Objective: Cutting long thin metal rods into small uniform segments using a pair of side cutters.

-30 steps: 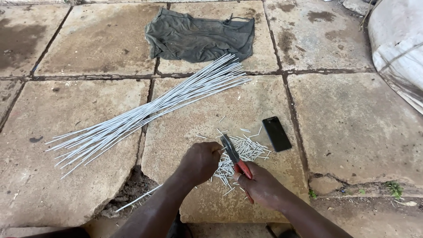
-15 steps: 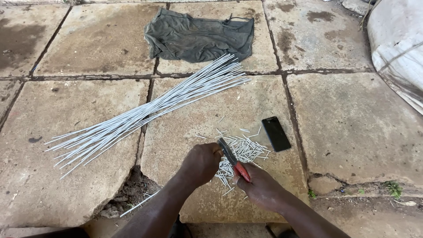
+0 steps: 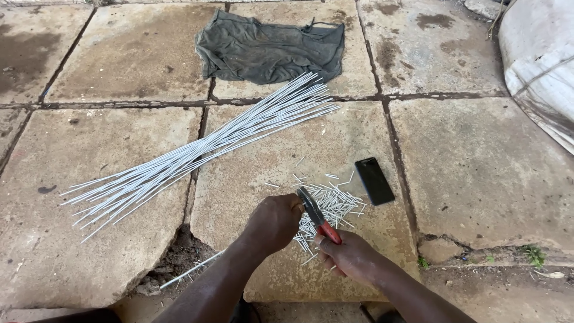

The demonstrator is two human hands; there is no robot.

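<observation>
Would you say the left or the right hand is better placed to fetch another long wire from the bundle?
Probably the left hand: the wire bundle lies on its side, while the right hand grips the red-handled pliers.

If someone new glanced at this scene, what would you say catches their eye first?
Probably the long bundle of pale metal rods fanned diagonally across the stone slabs. Next, the two hands at the bottom: the right hand grips red-handled pliers, their jaws meeting the left hand above a heap of short cut pieces. A dark phone lies beside that heap.
</observation>
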